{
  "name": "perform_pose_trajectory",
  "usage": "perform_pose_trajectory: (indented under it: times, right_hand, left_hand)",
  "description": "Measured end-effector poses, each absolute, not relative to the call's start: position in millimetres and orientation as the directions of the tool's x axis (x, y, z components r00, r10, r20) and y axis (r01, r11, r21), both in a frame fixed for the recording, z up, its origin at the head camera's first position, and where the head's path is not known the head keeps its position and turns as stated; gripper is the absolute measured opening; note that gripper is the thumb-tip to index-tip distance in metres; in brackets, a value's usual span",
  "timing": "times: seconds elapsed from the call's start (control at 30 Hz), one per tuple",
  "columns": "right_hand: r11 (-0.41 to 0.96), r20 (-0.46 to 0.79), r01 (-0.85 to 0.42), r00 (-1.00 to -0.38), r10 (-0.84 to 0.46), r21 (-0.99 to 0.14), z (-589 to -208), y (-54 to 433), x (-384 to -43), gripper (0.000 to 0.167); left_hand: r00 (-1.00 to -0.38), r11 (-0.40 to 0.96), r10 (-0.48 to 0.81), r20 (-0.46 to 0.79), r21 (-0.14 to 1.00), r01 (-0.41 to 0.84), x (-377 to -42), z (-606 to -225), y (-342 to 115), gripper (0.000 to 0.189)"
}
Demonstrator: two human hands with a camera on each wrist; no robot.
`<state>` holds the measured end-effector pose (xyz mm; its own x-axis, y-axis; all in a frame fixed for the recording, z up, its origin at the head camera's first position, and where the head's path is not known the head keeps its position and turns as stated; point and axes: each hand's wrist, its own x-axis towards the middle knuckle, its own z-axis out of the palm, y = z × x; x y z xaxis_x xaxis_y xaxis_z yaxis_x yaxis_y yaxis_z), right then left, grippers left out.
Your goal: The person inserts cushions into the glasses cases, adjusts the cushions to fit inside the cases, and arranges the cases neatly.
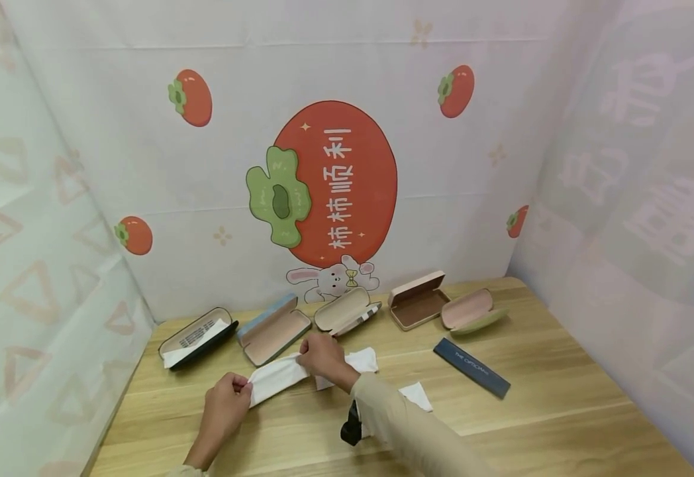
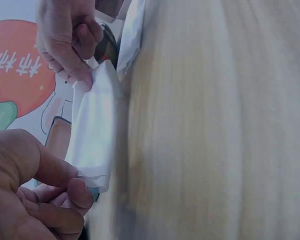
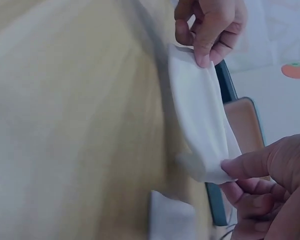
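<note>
A folded white cloth [image 1: 278, 379] is stretched between my two hands, lifted slightly off the table. My left hand [image 1: 226, 401] pinches its near-left end between thumb and fingers. At the other end, my right hand [image 1: 323, 358] pinches the cloth the same way. The left wrist view shows the folded layers of the cloth [image 2: 94, 132] at the left thumb. Behind it lies an open blue glasses case [image 1: 278, 334] with a pale pink lining. Another white cloth [image 1: 363, 360] is partly hidden behind my right hand, and a third white cloth [image 1: 416, 396] lies beyond the right forearm.
Along the back wall stand other open glasses cases: a dark one [image 1: 206, 344] holding a printed white cloth, a cream-lined one [image 1: 342, 310], a brown-lined one [image 1: 420, 310] and a pink-lined one [image 1: 468, 309]. A dark blue flat strip [image 1: 472, 368] with lettering lies at the right.
</note>
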<state>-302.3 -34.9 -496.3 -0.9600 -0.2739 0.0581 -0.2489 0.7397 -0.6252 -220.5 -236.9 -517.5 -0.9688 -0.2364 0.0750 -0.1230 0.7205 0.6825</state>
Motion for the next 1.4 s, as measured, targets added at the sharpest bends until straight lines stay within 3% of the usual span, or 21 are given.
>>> perform_pose_trajectory:
  times: [0.47,0.77,1.2,1.4]
  right_hand:
    - [0.750,0.019,-0.215,-0.965,-0.260,-0.625,-461.3,-35.4,-350.9,0.037]
    - [0.748,0.028,-0.220,-0.965,-0.261,-0.626,-446.6,-43.7,-376.9,0.038]
    - [0.772,0.039,-0.232,-0.965,-0.259,-0.592,-455.1,-57.7,-395.0,0.033]
    - [0.775,0.014,-0.225,-0.963,-0.269,-0.591,-466.7,-61.4,-398.7,0.051]
  left_hand:
    - [-0.956,0.701,-0.256,0.144,0.709,-0.081,-255.6,-505.8,-227.6,0.015]
    - [-0.950,0.682,-0.289,0.123,0.723,-0.114,-277.2,-494.4,-229.1,0.018]
    - [-0.935,0.655,-0.342,0.099,0.739,-0.161,-292.8,-505.3,-230.2,0.017]
    - [-0.927,0.641,-0.358,0.112,0.752,-0.156,-293.3,-510.1,-229.8,0.015]
